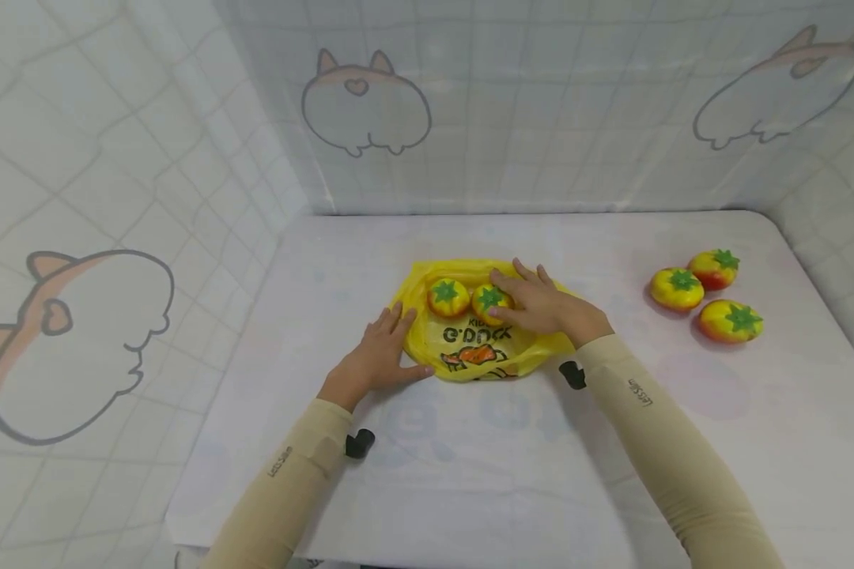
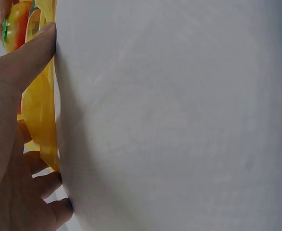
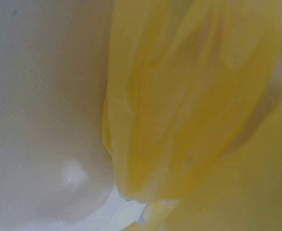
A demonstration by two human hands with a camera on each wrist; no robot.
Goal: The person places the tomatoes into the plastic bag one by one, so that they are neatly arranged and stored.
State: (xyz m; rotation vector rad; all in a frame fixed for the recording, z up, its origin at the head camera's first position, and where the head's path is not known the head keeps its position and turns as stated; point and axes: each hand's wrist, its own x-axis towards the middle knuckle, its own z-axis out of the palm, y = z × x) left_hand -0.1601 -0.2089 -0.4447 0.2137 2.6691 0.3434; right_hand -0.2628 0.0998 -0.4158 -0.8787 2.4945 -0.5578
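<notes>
At the yellow plastic bag (image 1: 473,344), the right hand (image 1: 541,304), grip spread, touches one toy fruit (image 1: 487,300) from its right; the left hand (image 1: 380,354), also spread, lies opposite.

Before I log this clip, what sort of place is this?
Probably a small booth set up for tabletop recording: cartoon-patterned walls close in the back and both sides of a white-topped table, where a yellow bag and toy-like fruits are laid out.
</notes>
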